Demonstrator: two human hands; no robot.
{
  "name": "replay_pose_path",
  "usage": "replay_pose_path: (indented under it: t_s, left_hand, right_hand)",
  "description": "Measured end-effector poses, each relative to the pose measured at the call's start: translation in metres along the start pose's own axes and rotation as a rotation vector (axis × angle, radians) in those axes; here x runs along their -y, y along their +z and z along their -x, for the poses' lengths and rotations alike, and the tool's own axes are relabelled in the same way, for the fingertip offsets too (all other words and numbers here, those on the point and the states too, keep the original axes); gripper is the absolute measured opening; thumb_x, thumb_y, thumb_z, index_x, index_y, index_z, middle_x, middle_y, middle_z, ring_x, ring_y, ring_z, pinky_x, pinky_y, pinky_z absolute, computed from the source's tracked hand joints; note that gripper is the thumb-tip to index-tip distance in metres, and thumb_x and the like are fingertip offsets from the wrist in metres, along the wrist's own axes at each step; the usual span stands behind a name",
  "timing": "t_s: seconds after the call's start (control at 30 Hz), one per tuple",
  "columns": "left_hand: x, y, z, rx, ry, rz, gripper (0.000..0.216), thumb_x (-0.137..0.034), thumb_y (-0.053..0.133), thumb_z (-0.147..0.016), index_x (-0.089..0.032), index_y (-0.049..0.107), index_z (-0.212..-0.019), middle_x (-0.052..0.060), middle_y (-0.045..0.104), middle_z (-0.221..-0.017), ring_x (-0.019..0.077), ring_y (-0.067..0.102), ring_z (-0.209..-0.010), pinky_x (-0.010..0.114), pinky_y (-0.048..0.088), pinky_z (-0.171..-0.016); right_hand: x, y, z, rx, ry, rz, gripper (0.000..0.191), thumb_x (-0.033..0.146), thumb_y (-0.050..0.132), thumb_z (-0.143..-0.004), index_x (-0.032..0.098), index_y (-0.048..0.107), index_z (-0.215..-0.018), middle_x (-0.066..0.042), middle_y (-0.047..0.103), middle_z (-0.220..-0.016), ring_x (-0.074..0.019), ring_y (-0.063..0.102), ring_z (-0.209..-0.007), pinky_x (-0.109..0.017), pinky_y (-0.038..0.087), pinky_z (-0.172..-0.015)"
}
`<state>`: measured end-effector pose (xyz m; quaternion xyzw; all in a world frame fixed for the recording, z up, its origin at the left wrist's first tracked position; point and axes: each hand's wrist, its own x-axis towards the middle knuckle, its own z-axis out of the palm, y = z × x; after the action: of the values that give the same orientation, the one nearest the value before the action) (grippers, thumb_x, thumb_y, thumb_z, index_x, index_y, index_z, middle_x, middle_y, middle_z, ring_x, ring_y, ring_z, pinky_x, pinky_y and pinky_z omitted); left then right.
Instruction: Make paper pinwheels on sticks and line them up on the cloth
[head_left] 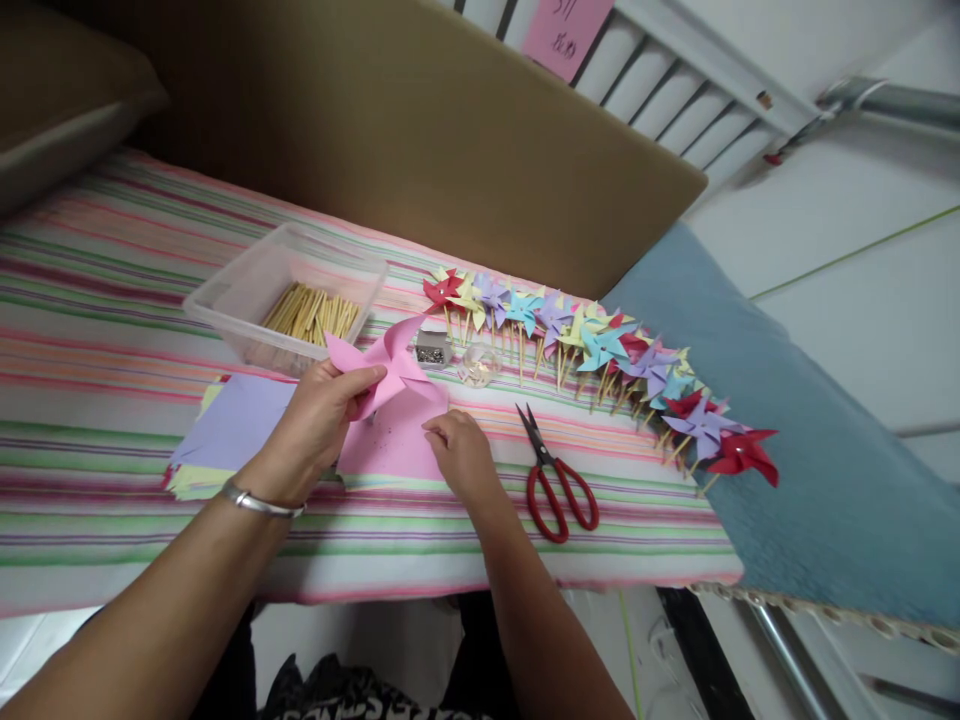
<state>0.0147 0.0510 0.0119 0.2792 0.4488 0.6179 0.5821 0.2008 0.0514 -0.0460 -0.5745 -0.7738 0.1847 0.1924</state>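
Note:
A pink paper pinwheel head (394, 358) is gripped at its centre between the thumb and fingers of my left hand (315, 410). Its blades are folded inward. Just to the right, my right hand (466, 458) hovers by the edge of a pink paper sheet (394, 452) with its fingers pinched together. Whatever they hold, if anything, is too small to make out. Tiny dark specks lie on that sheet. Behind the pinwheel stand a small box of metal pins (433, 354) and a round clear dish (480, 366) with small pieces in it.
Red-handled scissors (555, 480) lie right of my right hand. A clear plastic tub (214, 308) holds wooden sticks (311, 314). Stacked coloured paper (232, 420) sits at left. Finished pinwheels on sticks (600, 350) line the right side. A brown board (420, 130) rises behind the striped cloth (97, 440).

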Motion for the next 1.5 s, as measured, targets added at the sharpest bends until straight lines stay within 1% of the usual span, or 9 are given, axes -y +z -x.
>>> replay_pose_path:
  t_s: [0.13, 0.4, 0.6, 0.8, 0.97, 1.1, 1.17, 1.33, 1.5]
  left_hand:
    - [0.0, -0.001, 0.0, 0.009, 0.003, 0.019, 0.028, -0.023, 0.073, -0.062, -0.016, 0.049, -0.048, -0.005, 0.041, -0.047, 0.0066, 0.032, -0.046, 0.023, 0.021, -0.043]
    - [0.004, -0.005, -0.003, 0.032, 0.02, 0.024, 0.027, -0.023, 0.072, -0.063, -0.017, 0.049, -0.049, -0.005, 0.04, -0.047, 0.0071, 0.032, -0.046, 0.024, 0.023, -0.044]
    - [0.006, -0.004, -0.003, 0.043, 0.014, 0.029, 0.027, -0.022, 0.072, -0.064, -0.017, 0.049, -0.051, -0.005, 0.04, -0.049, 0.0066, 0.032, -0.047, 0.023, 0.024, -0.045]
    - [0.006, -0.005, -0.004, 0.044, 0.022, 0.03, 0.024, -0.021, 0.071, -0.064, -0.016, 0.051, -0.051, -0.005, 0.041, -0.048, 0.0067, 0.033, -0.047, 0.023, 0.024, -0.044]
    - [0.007, -0.004, -0.004, 0.052, 0.018, 0.037, 0.029, -0.021, 0.071, -0.065, -0.017, 0.047, -0.05, -0.005, 0.04, -0.049, 0.0064, 0.032, -0.047, 0.022, 0.025, -0.044]
    - [0.007, -0.003, -0.003, 0.046, 0.009, 0.022, 0.03, -0.022, 0.072, -0.064, -0.017, 0.047, -0.049, -0.005, 0.039, -0.047, 0.0067, 0.031, -0.047, 0.023, 0.023, -0.043]
    - [0.006, -0.003, -0.002, 0.047, 0.004, 0.024, 0.03, -0.022, 0.072, -0.064, -0.017, 0.047, -0.048, -0.005, 0.04, -0.047, 0.0067, 0.031, -0.046, 0.023, 0.023, -0.044]
    - [0.006, -0.003, -0.003, 0.039, 0.006, 0.03, 0.028, -0.022, 0.072, -0.063, -0.017, 0.048, -0.049, -0.005, 0.041, -0.048, 0.0069, 0.032, -0.046, 0.024, 0.023, -0.045]
    - [0.005, -0.002, -0.002, 0.041, 0.007, 0.029, 0.031, -0.022, 0.072, -0.062, -0.017, 0.046, -0.046, -0.005, 0.039, -0.046, 0.0069, 0.03, -0.045, 0.025, 0.021, -0.045]
  right_hand:
    - [0.0, -0.004, 0.0, -0.049, 0.024, -0.025, 0.017, 0.011, 0.055, -0.083, 0.019, 0.07, -0.086, -0.005, 0.067, -0.087, -0.0196, 0.057, -0.089, -0.03, 0.043, -0.081]
    - [0.0, 0.003, 0.001, -0.052, -0.046, 0.01, 0.021, 0.01, 0.054, -0.084, 0.019, 0.072, -0.09, -0.006, 0.068, -0.09, -0.021, 0.056, -0.091, -0.032, 0.043, -0.085]
    - [0.002, 0.004, -0.002, -0.044, -0.019, 0.038, 0.021, 0.009, 0.052, -0.084, 0.016, 0.07, -0.09, -0.008, 0.068, -0.091, -0.0219, 0.056, -0.091, -0.033, 0.043, -0.084]
    - [0.001, 0.004, -0.004, -0.052, 0.012, 0.02, 0.019, 0.01, 0.054, -0.081, 0.018, 0.068, -0.092, -0.007, 0.067, -0.09, -0.0213, 0.057, -0.09, -0.033, 0.044, -0.083]
    - [0.001, 0.007, -0.008, -0.033, 0.031, 0.035, 0.021, 0.011, 0.054, -0.081, 0.017, 0.069, -0.094, -0.008, 0.066, -0.089, -0.0208, 0.057, -0.089, -0.033, 0.044, -0.082]
    - [0.001, 0.006, -0.011, -0.018, 0.052, 0.006, 0.02, 0.011, 0.054, -0.081, 0.018, 0.07, -0.092, -0.007, 0.065, -0.087, -0.0196, 0.057, -0.087, -0.031, 0.044, -0.081]
    - [0.0, 0.005, -0.011, -0.035, 0.058, -0.047, 0.019, 0.011, 0.055, -0.08, 0.018, 0.07, -0.09, -0.006, 0.065, -0.086, -0.0185, 0.058, -0.086, -0.03, 0.044, -0.079]
    - [-0.006, 0.002, -0.011, -0.153, 0.116, -0.122, 0.013, 0.016, 0.056, -0.081, 0.018, 0.068, -0.084, -0.004, 0.065, -0.086, -0.0179, 0.058, -0.082, -0.029, 0.044, -0.076]
    - [-0.004, 0.003, -0.013, -0.147, 0.133, -0.088, 0.011, 0.016, 0.057, -0.079, 0.018, 0.066, -0.084, -0.005, 0.065, -0.083, -0.0201, 0.057, -0.084, -0.031, 0.044, -0.075]
